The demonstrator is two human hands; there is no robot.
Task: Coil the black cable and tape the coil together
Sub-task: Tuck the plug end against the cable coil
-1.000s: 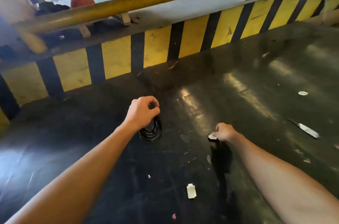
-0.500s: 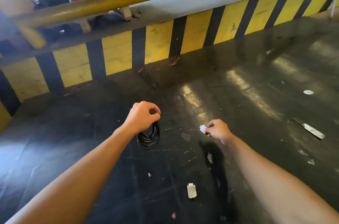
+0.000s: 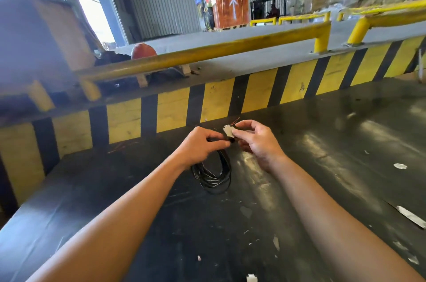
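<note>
Pinching coil (image 3: 213,172) top: left hand (image 3: 200,145) | right hand (image 3: 255,141) grips tape piece (image 3: 228,131) | coil's top hidden

daylight floods from the blown-out doorway (image 3: 96,14) upper left, glaring off the black tabletop (image 3: 345,143); edges bend.

Two hands: left hand (image 3: 200,147), right hand (image 3: 258,143). One black cable coil (image 3: 213,173). One white tape piece (image 3: 229,131). One orange crate (image 3: 231,8) beyond desk (image 3: 345,143).
</note>
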